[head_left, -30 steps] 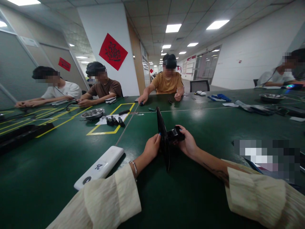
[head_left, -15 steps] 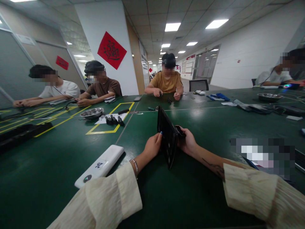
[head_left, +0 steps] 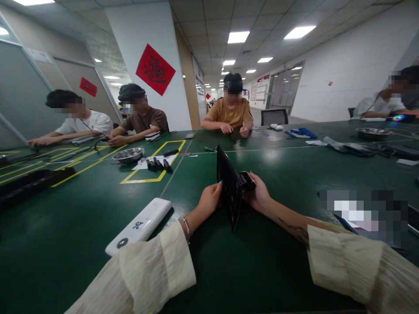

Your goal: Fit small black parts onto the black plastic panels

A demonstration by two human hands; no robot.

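Two hands in my feed, lower centre of frame, both occupied. Left hand point(head_left: 211, 197) pinches a thin dark panel point(head_left: 229, 192), thumb on its left face; panel is mid-frame, standing near upright, tilted. Can't tell if its lower edge touches the green table point(head_left: 248, 270). Right hand point(head_left: 261, 194) grasps a small black block point(head_left: 248, 180), just right of the panel; finger detail on the far side is hidden from me.

Progress, my read: both pieces are in hand and brought together at the panel's right side, so that much is done. Whether the block is fixed on or only held there, I can't confirm. Neither is set down or let go. Several black parts point(head_left: 158, 164) lie left of centre, untouched by either hand; white device point(head_left: 140, 224) marked 26 lies lower left.
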